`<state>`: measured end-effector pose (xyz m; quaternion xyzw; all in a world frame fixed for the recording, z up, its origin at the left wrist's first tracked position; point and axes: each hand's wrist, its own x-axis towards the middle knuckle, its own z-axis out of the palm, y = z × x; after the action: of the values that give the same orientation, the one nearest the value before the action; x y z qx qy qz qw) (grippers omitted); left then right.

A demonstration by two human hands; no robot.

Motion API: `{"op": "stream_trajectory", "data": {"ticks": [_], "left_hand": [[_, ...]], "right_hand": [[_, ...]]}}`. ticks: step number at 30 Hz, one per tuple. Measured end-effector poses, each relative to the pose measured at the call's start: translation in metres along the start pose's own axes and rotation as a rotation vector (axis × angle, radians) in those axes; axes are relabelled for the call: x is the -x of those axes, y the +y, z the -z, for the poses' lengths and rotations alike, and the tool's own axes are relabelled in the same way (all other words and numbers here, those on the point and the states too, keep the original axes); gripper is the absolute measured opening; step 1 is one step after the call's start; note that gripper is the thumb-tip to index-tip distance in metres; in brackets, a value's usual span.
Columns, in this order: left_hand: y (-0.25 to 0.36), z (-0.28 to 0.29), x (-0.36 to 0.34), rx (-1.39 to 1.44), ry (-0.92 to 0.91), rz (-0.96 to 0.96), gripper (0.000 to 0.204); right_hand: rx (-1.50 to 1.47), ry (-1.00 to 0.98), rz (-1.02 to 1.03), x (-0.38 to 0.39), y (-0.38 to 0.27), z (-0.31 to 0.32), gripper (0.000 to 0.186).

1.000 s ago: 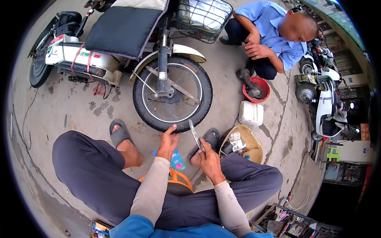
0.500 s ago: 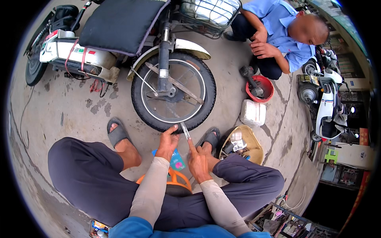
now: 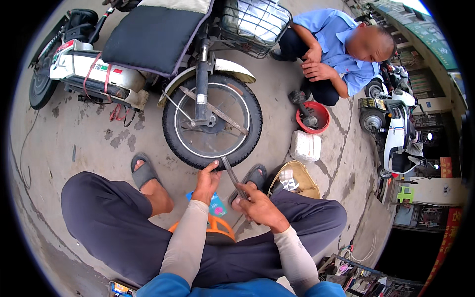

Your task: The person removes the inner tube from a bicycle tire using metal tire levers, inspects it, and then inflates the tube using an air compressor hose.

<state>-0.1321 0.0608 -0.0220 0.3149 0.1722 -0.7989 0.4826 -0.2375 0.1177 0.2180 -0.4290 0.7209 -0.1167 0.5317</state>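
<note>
Before me the front wheel (image 3: 176, 145) of an electric scooter (image 3: 71, 69) stands with a black tyre and silver rim. At its bottom, my left hand (image 3: 206, 183) grips the tyre, thumb resting on it. My right hand (image 3: 253, 203) is closed around a long flat metal lever (image 3: 228, 168), whose upper end meets the rim just right of my left thumb. An orange round stool or ring (image 3: 223, 227) and a blue printed packet (image 3: 216, 207) lie below my hands, partly hidden by them.
A person (image 3: 339, 54) in a blue shirt crouches at upper right. A power tool (image 3: 303, 106) rests in a red bowl (image 3: 322, 123), near a white container (image 3: 305, 146) and tan bucket (image 3: 308, 184). Parked scooters (image 3: 396, 143) line the right; a tool rack (image 3: 341, 270) is at lower right.
The lever's tip has moved left onto the rim. Since half a second ago my right forefinger has curled round the lever and that hand has shifted slightly right.
</note>
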Motion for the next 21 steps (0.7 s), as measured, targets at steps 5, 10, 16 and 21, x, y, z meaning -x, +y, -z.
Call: {"op": "stream_trajectory", "data": {"ticks": [5,10,16,21], "left_hand": [[-0.007,0.0,-0.002,-0.042,0.011,0.023,0.031],[-0.006,0.0,-0.001,-0.028,0.006,-0.005,0.041],[0.006,-0.01,0.014,-0.09,0.009,-0.025,0.031],[0.001,0.01,0.007,-0.086,-0.139,0.002,0.039]], "right_hand": [[0.137,0.18,0.152,0.067,0.0,-0.024,0.039],[0.394,0.529,0.694,0.033,-0.012,-0.037,0.03],[0.541,0.602,0.992,-0.027,-0.055,-0.029,0.022],[0.468,0.637,0.916,-0.053,-0.084,-0.027,0.013]]}}
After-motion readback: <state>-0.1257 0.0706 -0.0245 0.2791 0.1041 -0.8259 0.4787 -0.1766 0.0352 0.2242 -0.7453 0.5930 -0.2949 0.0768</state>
